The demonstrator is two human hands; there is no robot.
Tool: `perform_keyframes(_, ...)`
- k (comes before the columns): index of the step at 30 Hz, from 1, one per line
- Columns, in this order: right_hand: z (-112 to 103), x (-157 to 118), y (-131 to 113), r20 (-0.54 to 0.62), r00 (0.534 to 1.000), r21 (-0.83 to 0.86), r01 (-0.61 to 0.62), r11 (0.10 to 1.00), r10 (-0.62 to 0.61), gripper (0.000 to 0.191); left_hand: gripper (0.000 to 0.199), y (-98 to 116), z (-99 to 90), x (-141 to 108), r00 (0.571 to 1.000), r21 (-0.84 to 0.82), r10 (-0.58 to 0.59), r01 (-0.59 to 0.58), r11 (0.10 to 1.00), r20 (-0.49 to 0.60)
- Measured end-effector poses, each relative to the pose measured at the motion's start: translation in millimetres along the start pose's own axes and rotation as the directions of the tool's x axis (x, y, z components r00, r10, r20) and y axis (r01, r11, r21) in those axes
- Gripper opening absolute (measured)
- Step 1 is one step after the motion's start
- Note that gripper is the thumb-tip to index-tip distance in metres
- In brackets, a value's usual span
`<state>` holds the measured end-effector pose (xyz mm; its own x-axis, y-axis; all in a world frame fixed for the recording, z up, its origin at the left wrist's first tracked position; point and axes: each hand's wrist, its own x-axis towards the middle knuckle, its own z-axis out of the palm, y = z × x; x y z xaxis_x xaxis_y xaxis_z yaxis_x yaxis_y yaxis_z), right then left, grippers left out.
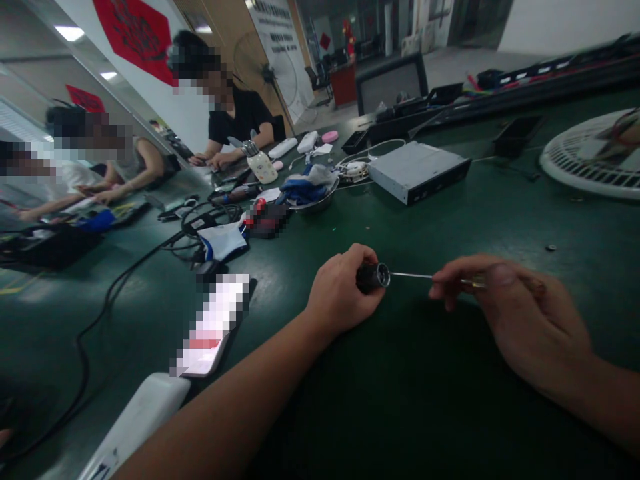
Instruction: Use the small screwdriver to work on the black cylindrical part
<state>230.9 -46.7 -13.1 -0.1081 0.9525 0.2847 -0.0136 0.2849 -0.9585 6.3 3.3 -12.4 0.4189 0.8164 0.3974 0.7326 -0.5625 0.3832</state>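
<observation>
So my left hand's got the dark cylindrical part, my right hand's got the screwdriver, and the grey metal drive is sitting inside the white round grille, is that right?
Not quite: the grey metal drive lies on the green table, apart from the white round grille, as the head view shows. The rest stands.

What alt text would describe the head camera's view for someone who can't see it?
Two bare hands work over a dark green table: the left hand grips a dark cylinder, and the right hand holds a thin screwdriver pointed at its open end. Around them lie a phone, cables and a flat metal box.
</observation>
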Motion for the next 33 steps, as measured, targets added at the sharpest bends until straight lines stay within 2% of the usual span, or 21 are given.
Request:
perform_keyframes(8,-1.3,2.0,-2.8,0.068,0.998,-0.038,-0.016,0.999,0.019,0.031,0.024,-0.8,3.7,-0.2,0.992,0.029,0.123,-0.122,0.992,-0.012)
perform_keyframes(19,-2.5,3.5,-7.4,0.144,0.99,-0.076,0.01,0.997,0.001,0.035,0.024,-0.6,2.5,0.8,0.991,0.029,0.131,-0.13,0.991,-0.029)
perform_keyframes(33,-0.8,1.8,-5.2,0.026,0.997,-0.145,-0.074,0.987,0.079,0.038,0.023,-1.3,4.0,-1.7,0.99,0.014,0.144,-0.144,0.989,-0.003)
